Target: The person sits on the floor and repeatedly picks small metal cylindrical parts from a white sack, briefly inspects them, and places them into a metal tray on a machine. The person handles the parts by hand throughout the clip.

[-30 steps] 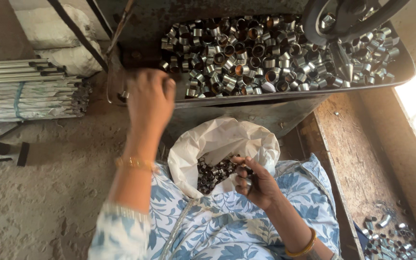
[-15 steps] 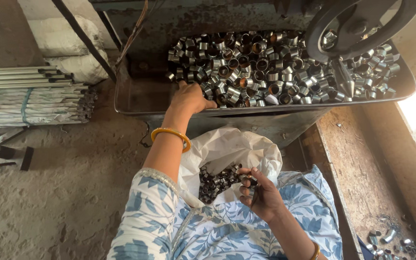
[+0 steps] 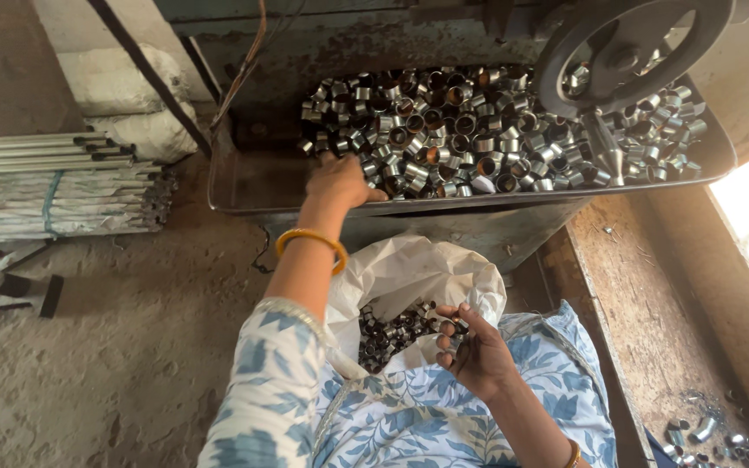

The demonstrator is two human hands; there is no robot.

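Setting: a small metalworking workshop, seen from above. Evidence: a worn steel tray [image 3: 244,186] fixed to a grimy machine body, heaped with short cut metal rings [image 3: 478,130]. A dark handwheel [image 3: 630,52] sits over the tray's right end, above a pointed steel part that stands among the rings. A bundle of long metal tubes [image 3: 54,186] lies at left, tied with a band, ends flush, with stuffed white sacks [image 3: 119,87] behind it. The floor [image 3: 106,364] is bare, dusty concrete. A white plastic sack [image 3: 409,277] on the worker's lap holds more rings. A rough wooden bench [image 3: 643,295] at right has loose rings beside it.
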